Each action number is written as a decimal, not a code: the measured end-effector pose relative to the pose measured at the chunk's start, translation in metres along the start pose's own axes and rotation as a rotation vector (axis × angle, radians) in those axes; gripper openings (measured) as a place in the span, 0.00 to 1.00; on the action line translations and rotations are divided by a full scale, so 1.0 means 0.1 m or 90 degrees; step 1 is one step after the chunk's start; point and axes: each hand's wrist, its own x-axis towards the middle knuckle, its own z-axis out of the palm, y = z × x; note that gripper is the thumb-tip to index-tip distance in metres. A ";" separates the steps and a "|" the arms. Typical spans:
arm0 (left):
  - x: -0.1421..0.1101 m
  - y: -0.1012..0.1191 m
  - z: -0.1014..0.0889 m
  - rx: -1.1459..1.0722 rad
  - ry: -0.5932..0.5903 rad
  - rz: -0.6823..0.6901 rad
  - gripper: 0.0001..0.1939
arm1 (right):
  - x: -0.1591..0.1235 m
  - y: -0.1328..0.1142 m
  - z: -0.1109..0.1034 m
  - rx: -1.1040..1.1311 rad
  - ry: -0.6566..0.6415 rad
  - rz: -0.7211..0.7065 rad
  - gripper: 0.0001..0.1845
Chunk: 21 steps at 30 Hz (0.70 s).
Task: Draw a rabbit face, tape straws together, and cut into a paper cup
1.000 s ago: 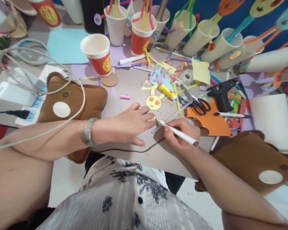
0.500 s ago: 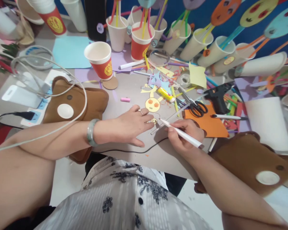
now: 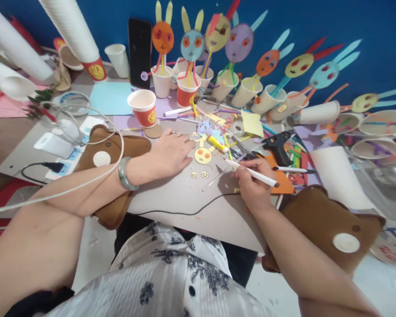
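My left hand [image 3: 170, 154] lies palm down on the grey table [image 3: 185, 198], fingers stretched toward a yellow paper face with orange eyes [image 3: 203, 156]. It holds nothing. Two small yellow paper discs [image 3: 199, 175] lie just in front of it. My right hand [image 3: 252, 182] grips a white pen [image 3: 254, 173], its tip pointing left toward the discs. A jade bangle [image 3: 125, 174] sits on my left wrist.
A red-and-white paper cup [image 3: 144, 107] stands behind my left hand. A glue stick [image 3: 217, 143], scissors [image 3: 247, 152] and a black glue gun [image 3: 277, 145] lie among paper scraps. Cups with paper rabbit faces [image 3: 191, 48] line the blue wall. Brown cushions [image 3: 333, 224] flank me.
The view has tilted up, showing the rabbit faces. My left hand has slid off the small discs and toward the yellow face. The pen tip has lifted away from the discs.
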 end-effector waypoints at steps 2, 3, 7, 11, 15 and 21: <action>0.01 -0.09 -0.02 0.050 -0.006 -0.030 0.12 | 0.03 -0.01 0.01 0.004 0.005 0.018 0.05; 0.01 -0.13 -0.02 0.072 -0.020 -0.031 0.12 | 0.04 -0.02 0.01 0.003 0.007 0.019 0.05; -0.03 -0.26 0.07 0.113 -0.074 -0.016 0.10 | 0.05 -0.08 0.02 -0.003 0.004 0.007 0.05; -0.04 -0.30 0.09 0.081 -0.087 -0.057 0.13 | 0.05 -0.13 0.04 0.023 -0.004 0.026 0.05; -0.03 -0.27 0.03 0.047 -0.093 -0.083 0.16 | 0.05 -0.14 0.06 0.026 -0.007 0.037 0.06; -0.03 -0.23 -0.03 0.055 -0.106 -0.069 0.15 | 0.03 -0.12 0.06 0.033 -0.030 0.024 0.06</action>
